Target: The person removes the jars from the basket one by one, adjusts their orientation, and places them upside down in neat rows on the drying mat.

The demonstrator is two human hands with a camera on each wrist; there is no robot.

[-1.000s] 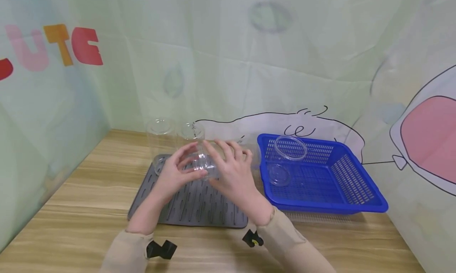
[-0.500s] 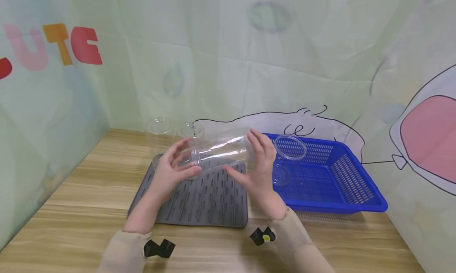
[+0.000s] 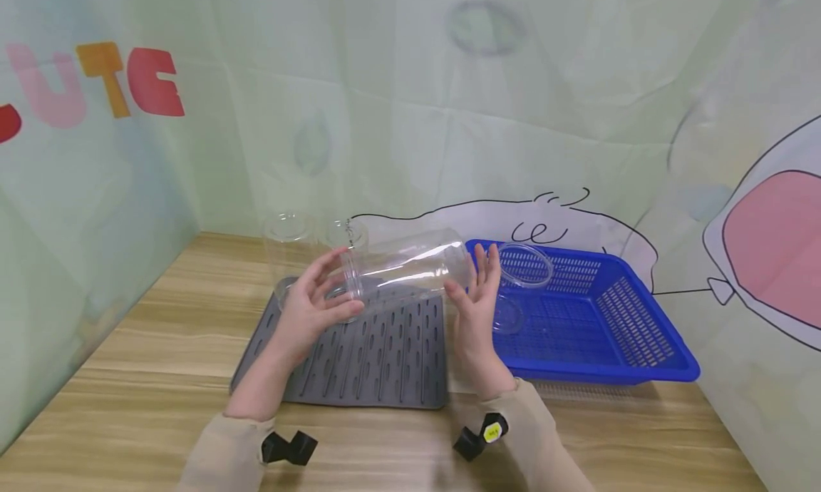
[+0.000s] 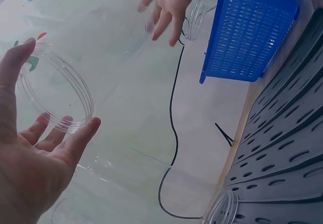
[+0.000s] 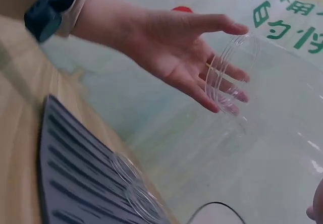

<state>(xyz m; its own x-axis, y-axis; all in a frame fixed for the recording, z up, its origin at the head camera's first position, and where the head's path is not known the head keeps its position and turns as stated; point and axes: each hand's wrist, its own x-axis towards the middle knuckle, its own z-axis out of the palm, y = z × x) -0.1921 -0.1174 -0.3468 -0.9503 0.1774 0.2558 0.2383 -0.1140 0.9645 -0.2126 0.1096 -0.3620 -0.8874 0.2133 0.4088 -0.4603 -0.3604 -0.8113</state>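
Observation:
A clear plastic jar (image 3: pixel 410 267) is held on its side above the grey mat, its base end slightly higher. My left hand (image 3: pixel 311 303) grips the threaded mouth, thumb in front and fingers behind, as the left wrist view of the mouth (image 4: pixel 58 90) confirms. At the base end my right hand (image 3: pixel 476 299) has its fingers spread and fairly straight, close to or touching the plastic. Two more clear jars (image 3: pixel 286 253) (image 3: pixel 340 234) stand upside down at the back of the ridged drying mat (image 3: pixel 378 364).
A blue plastic basket (image 3: pixel 577 372) stands right of the mat. Inside its left part show a clear round rim (image 3: pixel 526 265) and a clear disc (image 3: pixel 508 315); whether they are one jar I cannot tell. A printed cloth (image 3: pixel 398 121) hangs behind the wooden table (image 3: pixel 147 335).
My right hand has moved right along the jar, from near its mouth to its base, and its fingers have loosened and spread. The left hand stays at the mouth.

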